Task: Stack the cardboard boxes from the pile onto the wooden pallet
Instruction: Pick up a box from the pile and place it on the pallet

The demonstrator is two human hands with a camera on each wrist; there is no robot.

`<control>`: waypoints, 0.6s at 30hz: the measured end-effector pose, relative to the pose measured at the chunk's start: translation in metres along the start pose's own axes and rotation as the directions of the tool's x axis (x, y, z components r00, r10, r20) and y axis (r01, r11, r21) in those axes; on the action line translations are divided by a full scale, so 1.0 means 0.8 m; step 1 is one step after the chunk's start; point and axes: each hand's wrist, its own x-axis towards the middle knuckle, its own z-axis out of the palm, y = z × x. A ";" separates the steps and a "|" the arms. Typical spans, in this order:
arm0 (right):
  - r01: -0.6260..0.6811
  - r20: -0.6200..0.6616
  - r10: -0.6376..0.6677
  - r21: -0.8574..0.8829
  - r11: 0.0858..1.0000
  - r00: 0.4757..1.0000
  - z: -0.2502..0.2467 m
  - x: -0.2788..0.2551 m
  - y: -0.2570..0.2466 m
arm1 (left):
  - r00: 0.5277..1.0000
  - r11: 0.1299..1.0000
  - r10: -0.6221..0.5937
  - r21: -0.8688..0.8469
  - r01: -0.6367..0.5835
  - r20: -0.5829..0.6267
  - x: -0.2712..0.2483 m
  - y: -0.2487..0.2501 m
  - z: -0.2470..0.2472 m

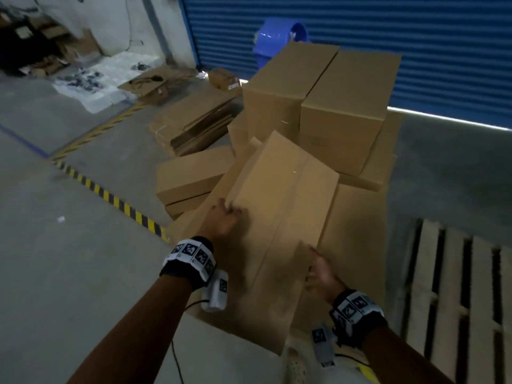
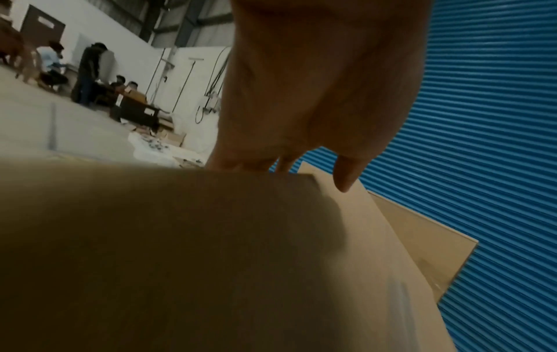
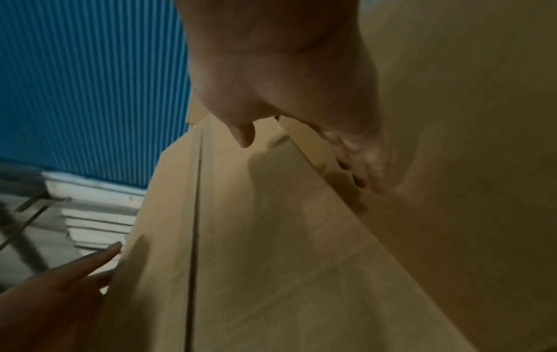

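A long brown cardboard box hangs tilted between my two hands, in front of the pile of boxes. My left hand grips its left long edge, thumb on the top face. In the left wrist view the fingers curl over the box. My right hand holds the right edge near the close end. Blurred in the right wrist view, its thumb lies over the box and its fingers round the edge. The wooden pallet lies on the floor to the right.
Flattened cardboard and more boxes lie left of the pile. Yellow-black floor tape runs diagonally at left. A blue roller shutter closes the back, with a blue drum before it. Several people work far off.
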 end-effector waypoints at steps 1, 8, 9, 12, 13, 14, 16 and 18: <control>-0.027 0.045 0.025 0.045 0.999 0.999 0.004 -0.002 -0.003 | 0.999 0.999 -0.025 -0.028 0.026 0.025 0.005 -0.003 0.008; 0.051 0.048 -0.061 0.182 0.982 0.997 0.034 0.001 0.001 | 1.000 0.995 -0.026 -0.094 0.026 -0.001 0.007 -0.014 0.031; 0.093 0.034 -0.097 0.115 0.989 0.995 0.036 0.000 0.003 | 1.000 0.994 -0.016 -0.104 0.016 0.002 0.006 -0.017 0.030; 0.211 -0.037 -0.210 0.020 0.977 0.977 0.048 -0.014 0.007 | 0.999 0.993 0.031 -0.110 -0.034 -0.027 0.001 -0.030 0.021; 0.241 -0.055 -0.240 0.020 0.970 0.969 0.054 -0.018 0.008 | 0.998 0.992 0.044 -0.117 -0.050 -0.051 -0.001 -0.035 0.017; 0.265 -0.075 -0.263 0.020 0.964 0.962 0.060 -0.022 0.008 | 0.995 0.989 0.056 -0.135 -0.066 -0.078 -0.005 -0.038 0.011; 0.333 -0.103 -0.329 0.028 0.942 0.939 0.076 -0.038 0.007 | 0.989 0.976 0.072 -0.196 -0.097 -0.128 -0.017 -0.049 -0.003; 0.378 -0.146 -0.363 0.090 0.921 0.920 0.098 -0.058 0.006 | 0.984 0.955 0.086 -0.268 -0.126 -0.158 -0.031 -0.064 -0.019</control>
